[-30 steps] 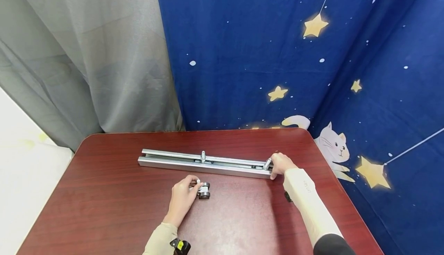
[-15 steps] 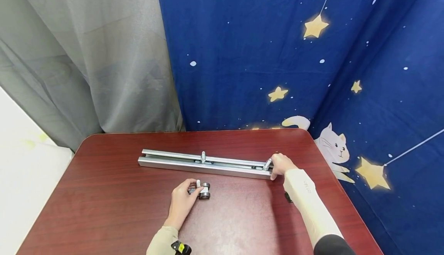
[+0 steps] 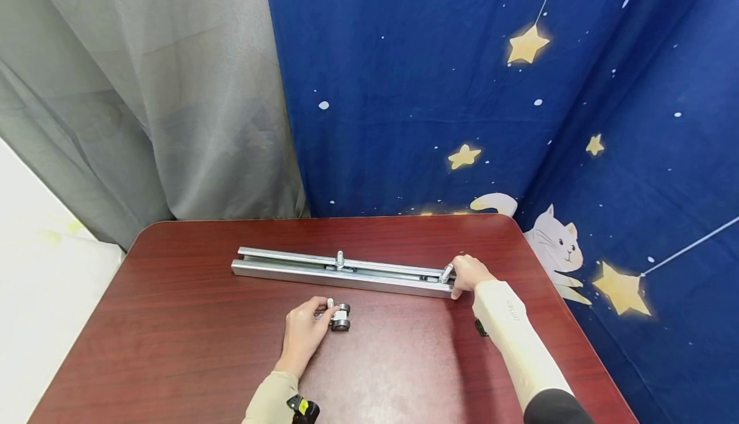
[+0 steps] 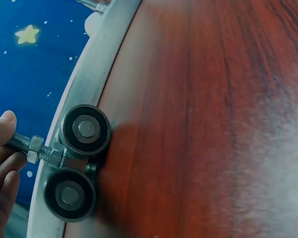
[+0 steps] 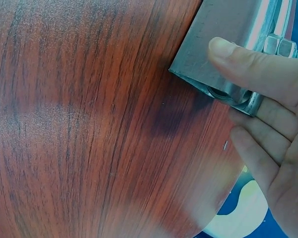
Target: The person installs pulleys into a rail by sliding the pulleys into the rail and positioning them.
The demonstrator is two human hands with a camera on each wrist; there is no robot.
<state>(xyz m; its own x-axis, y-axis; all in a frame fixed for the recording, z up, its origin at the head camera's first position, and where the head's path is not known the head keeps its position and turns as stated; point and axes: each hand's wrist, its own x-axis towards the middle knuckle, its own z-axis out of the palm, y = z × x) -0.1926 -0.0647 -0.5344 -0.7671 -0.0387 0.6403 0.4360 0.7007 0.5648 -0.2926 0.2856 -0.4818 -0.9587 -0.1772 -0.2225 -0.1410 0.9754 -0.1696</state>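
Note:
In the head view my left hand pinches the bolt of a small roller trolley on the near side of a steel channel rail. The left wrist view shows the trolley's dark wheels and its threaded bolt, with thumb and fingers at the bolt's end. My right hand grips the rail's right end, thumb on the side wall and fingers behind. Two more trolleys sit in the rail: one bolt stands upright mid-rail, another bolt leans beside my right hand.
The rail lies lengthwise across the far part of a reddish-brown wooden table. Behind the table hang a grey curtain and a blue star-patterned curtain. A white surface lies to the left.
My left fingers have shifted slightly on the trolley, so more of its bolt shows. The right hand and the rail stay where they were.

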